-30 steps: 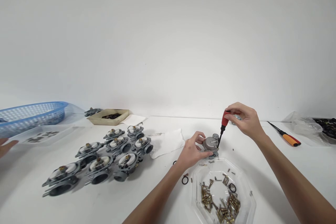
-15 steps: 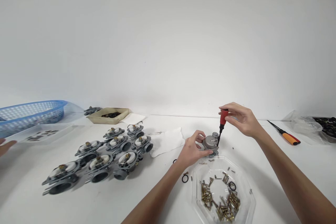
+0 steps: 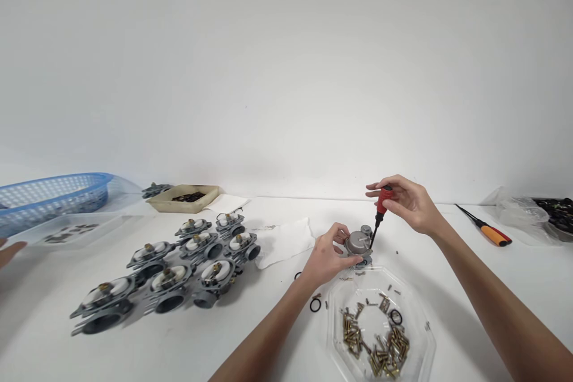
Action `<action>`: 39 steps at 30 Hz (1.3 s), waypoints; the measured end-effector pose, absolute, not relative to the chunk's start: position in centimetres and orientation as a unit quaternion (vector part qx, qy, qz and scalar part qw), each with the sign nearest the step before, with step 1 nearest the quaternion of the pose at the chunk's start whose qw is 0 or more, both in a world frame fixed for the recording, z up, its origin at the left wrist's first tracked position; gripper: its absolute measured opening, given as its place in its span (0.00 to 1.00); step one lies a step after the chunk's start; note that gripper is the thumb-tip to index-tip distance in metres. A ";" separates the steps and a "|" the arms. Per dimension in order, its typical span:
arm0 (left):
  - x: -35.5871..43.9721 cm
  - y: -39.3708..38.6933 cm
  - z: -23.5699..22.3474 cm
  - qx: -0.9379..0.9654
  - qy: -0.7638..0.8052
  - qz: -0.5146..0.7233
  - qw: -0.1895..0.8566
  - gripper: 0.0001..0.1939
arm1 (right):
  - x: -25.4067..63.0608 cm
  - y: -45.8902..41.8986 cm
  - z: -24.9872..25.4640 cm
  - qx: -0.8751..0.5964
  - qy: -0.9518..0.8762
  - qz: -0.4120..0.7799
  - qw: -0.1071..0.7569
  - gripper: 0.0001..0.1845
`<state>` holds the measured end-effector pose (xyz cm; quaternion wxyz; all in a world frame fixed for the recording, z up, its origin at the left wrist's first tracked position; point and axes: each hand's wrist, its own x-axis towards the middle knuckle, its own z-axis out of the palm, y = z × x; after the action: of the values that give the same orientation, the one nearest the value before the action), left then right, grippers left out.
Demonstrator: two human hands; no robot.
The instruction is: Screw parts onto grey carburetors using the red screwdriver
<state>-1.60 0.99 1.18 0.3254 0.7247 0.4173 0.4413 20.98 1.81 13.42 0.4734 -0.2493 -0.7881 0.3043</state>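
My left hand [image 3: 326, 258] grips a small grey metal carburetor [image 3: 359, 245] from the near side, its fingers curled over the round top cover. My right hand [image 3: 406, 205] holds a red-handled screwdriver [image 3: 382, 200] upright between thumb and fingers. The black shaft of the screwdriver [image 3: 373, 236] reaches down to the carburetor's right edge, and its tip is hidden against the part. Just below the carburetor lies a transparent octagonal tray [image 3: 335, 334] holding several brass screws [image 3: 353, 331] and small parts.
Several grey carburetors [image 3: 170, 286] stand on the white table at left, beside a white cloth [image 3: 284, 243]. Farther back are a blue basket [image 3: 54, 206] and a beige tray [image 3: 182, 198]. An orange-handled screwdriver [image 3: 490, 234] lies at right. Another person's hand [image 3: 9, 252] shows at the left edge.
My right hand has shifted slightly left and its fingers have opened a little around the red handle. The carburetor stays in my left hand, with the screwdriver still on it.
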 end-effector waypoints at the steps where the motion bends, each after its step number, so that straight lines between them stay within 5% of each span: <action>1: -1.6 1.0 1.2 0.726 0.417 0.441 0.323 0.23 | 21.0 1.8 13.5 -0.241 -0.790 0.328 0.458 0.16; 6: -1.5 0.9 1.4 0.727 0.425 0.438 0.315 0.23 | 21.4 1.6 13.9 -0.229 -0.798 0.384 0.404 0.23; 11: -1.5 0.9 1.3 0.721 0.423 0.443 0.323 0.24 | 21.4 1.6 14.0 -0.203 -0.792 0.409 0.406 0.20; 39: -0.7 0.7 1.4 0.689 0.456 0.471 0.307 0.23 | 19.0 1.0 13.6 -0.375 -0.738 0.277 0.488 0.15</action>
<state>-0.71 0.69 1.38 0.3069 0.6895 0.4564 0.4713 19.04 1.03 13.58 0.4879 -0.3746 -0.7380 0.2775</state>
